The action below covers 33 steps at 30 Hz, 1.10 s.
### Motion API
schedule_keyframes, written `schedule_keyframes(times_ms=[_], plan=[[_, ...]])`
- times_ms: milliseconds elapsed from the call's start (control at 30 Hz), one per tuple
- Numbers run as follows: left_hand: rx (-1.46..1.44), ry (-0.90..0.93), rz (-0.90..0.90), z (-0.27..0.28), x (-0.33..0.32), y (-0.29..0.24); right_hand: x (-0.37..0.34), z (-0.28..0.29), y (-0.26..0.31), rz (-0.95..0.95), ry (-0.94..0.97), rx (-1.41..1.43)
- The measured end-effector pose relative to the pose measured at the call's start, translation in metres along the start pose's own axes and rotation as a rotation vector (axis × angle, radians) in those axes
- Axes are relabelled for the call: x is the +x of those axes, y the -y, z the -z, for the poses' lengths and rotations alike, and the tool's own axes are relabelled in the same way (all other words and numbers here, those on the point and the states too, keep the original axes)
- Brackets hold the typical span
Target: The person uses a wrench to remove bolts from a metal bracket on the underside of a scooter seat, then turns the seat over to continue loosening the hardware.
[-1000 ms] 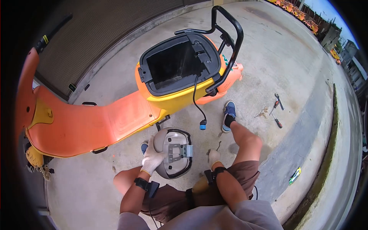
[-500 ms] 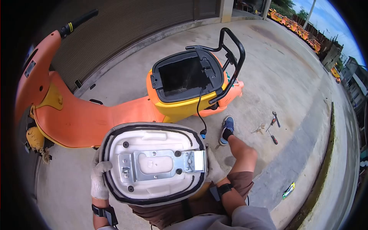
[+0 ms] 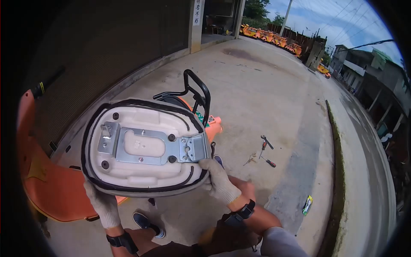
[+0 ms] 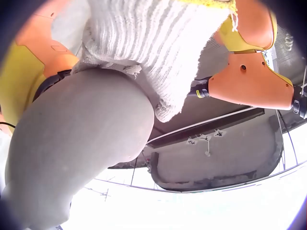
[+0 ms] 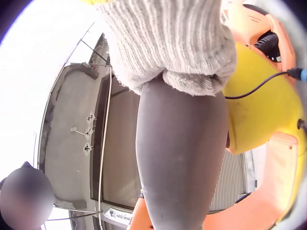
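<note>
Head view: oval, grey-edged, white-plastic-bottomed seat (image 3: 143, 148) at nine o'clock, gripped at its seven by white-gloved left hand (image 3: 102, 205), at its four by white-gloved right hand (image 3: 218, 183); I judge this positioning, calling next for a steady turn near the orange plastic scooter (image 3: 58, 190) at eight

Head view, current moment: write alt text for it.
A person's gloved left hand and right hand hold up a scooter seat, metal bracket facing the camera. An orange scooter stands partly hidden behind it; hand tools lie on the concrete.
</note>
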<state>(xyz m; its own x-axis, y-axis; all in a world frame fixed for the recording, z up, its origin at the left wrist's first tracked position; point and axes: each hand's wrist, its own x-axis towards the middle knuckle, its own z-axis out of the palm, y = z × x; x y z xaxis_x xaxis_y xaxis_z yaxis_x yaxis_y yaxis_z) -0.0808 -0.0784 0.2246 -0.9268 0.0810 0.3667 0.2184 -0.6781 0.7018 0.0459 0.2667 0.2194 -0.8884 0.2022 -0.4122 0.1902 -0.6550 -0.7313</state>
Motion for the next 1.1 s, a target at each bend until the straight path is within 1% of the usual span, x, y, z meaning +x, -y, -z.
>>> schedule_keyframes(times_ms=[33, 67, 133, 200, 233, 267, 300, 333, 367, 400, 433, 467, 533, 567, 633, 667, 733, 767, 800, 833, 867, 900, 933, 967, 1000, 1067, 1100], plan=[[0.019, -0.081, -0.023, -0.015, -0.001, 0.02, -0.012, -0.024, 0.004, 0.059, -0.056, -0.038], [0.046, -0.169, -0.048, -0.029, 0.0, 0.035, 0.007, -0.024, -0.009, 0.057, -0.053, -0.009], [0.017, -0.159, -0.001, -0.03, 0.007, 0.052, 0.0, -0.048, -0.011, 0.123, -0.075, -0.027], [0.0, -0.161, 0.031, -0.027, 0.024, 0.061, -0.003, -0.073, -0.014, 0.216, -0.144, -0.066], [-0.024, -0.127, 0.09, -0.023, 0.035, 0.062, -0.004, -0.082, -0.021, 0.244, -0.124, -0.002], [-0.039, -0.122, 0.138, -0.015, 0.041, 0.059, -0.002, -0.085, -0.025, 0.215, -0.11, -0.022], [-0.029, -0.159, 0.147, -0.005, 0.049, 0.06, 0.003, -0.089, -0.031, 0.186, -0.141, -0.082], [-0.01, -0.216, 0.137, 0.012, 0.06, 0.064, 0.011, -0.096, -0.039, 0.149, -0.145, -0.153], [-0.015, -0.229, 0.058, 0.03, 0.067, 0.078, 0.016, -0.095, -0.047, 0.146, -0.125, -0.23], [-0.02, -0.22, -0.007, 0.039, 0.075, 0.087, 0.007, -0.102, -0.045, 0.233, -0.113, -0.333], [0.002, -0.178, -0.031, 0.038, 0.077, 0.082, 0.011, -0.099, -0.049, 0.257, -0.103, -0.361], [0.023, -0.129, -0.039, 0.033, 0.076, 0.081, 0.012, -0.1, -0.047, 0.229, -0.078, -0.38], [-0.02, -0.201, 0.009, 0.028, 0.07, 0.08, 0.004, -0.106, -0.045, 0.188, -0.035, -0.358], [-0.097, -0.3, 0.065, 0.021, 0.066, 0.084, 0.007, -0.107, -0.046, 0.179, -0.027, -0.365], [-0.115, -0.311, 0.083, 0.015, 0.062, 0.085, 0.012, -0.1, -0.051, 0.246, -0.08, -0.442], [-0.132, -0.307, 0.109, 0.009, 0.06, 0.082, 0.012, -0.098, -0.053, 0.238, -0.08, -0.448], [-0.138, -0.315, 0.123, 0.001, 0.056, 0.078, 0.013, -0.092, -0.055, 0.327, -0.077, -0.521], [-0.177, -0.326, 0.158, 0.001, 0.056, 0.076, 0.013, -0.087, -0.057, 0.363, -0.108, -0.54], [-0.217, -0.34, 0.195, -0.001, 0.054, 0.076, 0.015, -0.081, -0.059, 0.357, -0.104, -0.548], [-0.331, -0.41, 0.164, -0.01, 0.052, 0.074, 0.018, -0.074, -0.06, 0.441, -0.23, -0.477], [-0.338, -0.416, 0.158, -0.012, 0.051, 0.076, 0.022, -0.069, -0.057, 0.531, -0.354, -0.402], [-0.384, -0.448, 0.132, -0.015, 0.052, 0.078, 0.024, -0.06, -0.045, 0.536, -0.351, -0.412], [-0.43, -0.482, 0.111, -0.015, 0.052, 0.082, 0.026, -0.05, -0.028, 0.628, -0.306, -0.513], [-0.435, -0.529, 0.128, -0.011, 0.051, 0.086, 0.026, -0.044, -0.017, 0.713, -0.262, -0.614], [-0.439, -0.538, 0.137, -0.009, 0.047, 0.09, 0.027, -0.043, -0.01, 0.705, -0.269, -0.623], [-0.265, -0.618, 0.067, -0.009, 0.042, 0.092, 0.032, -0.061, 0.007, 0.893, -0.208, -0.942], [-0.264, -0.617, 0.067, -0.011, 0.041, 0.092, 0.022, -0.073, 0.015, 0.688, -0.267, -0.974]])
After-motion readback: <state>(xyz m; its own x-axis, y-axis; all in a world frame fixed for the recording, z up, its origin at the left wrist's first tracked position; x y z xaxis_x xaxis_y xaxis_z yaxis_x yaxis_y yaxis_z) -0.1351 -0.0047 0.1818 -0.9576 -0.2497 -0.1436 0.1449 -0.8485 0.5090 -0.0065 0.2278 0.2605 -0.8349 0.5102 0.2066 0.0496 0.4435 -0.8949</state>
